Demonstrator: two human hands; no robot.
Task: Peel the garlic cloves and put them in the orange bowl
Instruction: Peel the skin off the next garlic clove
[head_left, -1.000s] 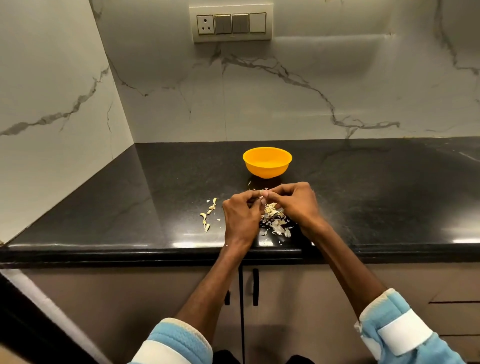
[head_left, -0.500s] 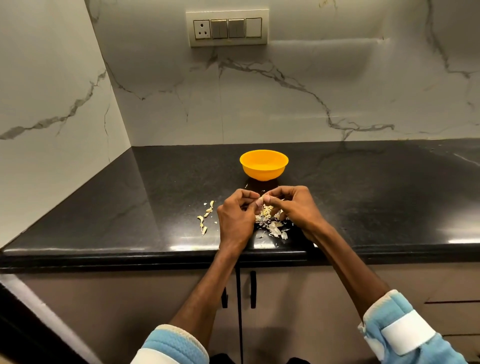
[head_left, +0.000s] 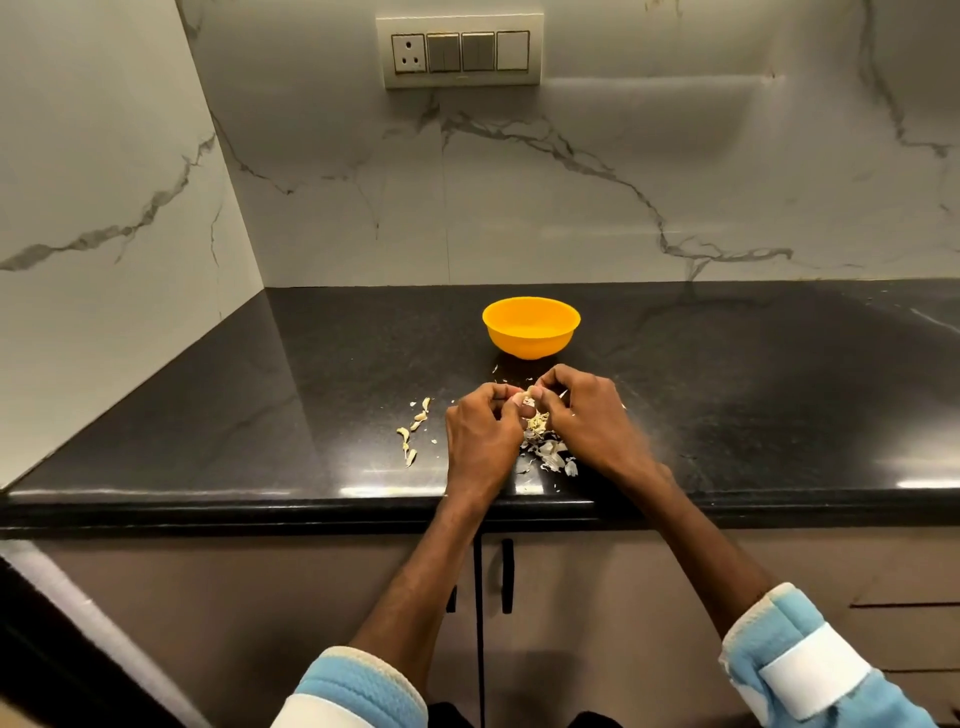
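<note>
Left hand (head_left: 483, 436) and right hand (head_left: 589, 415) pinch one small pale garlic clove (head_left: 527, 401) together; I'd strip skin downward, over the papery scraps (head_left: 548, 452).

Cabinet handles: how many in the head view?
2. The right handle shows fully; the left handle is mostly hidden behind the left forearm. Others may lie outside the frame.

The right hand (head_left: 592, 415) is curling tighter against the left hand (head_left: 483, 441); the garlic clove (head_left: 526, 401) is dropping slightly toward the peels (head_left: 548, 449).
</note>
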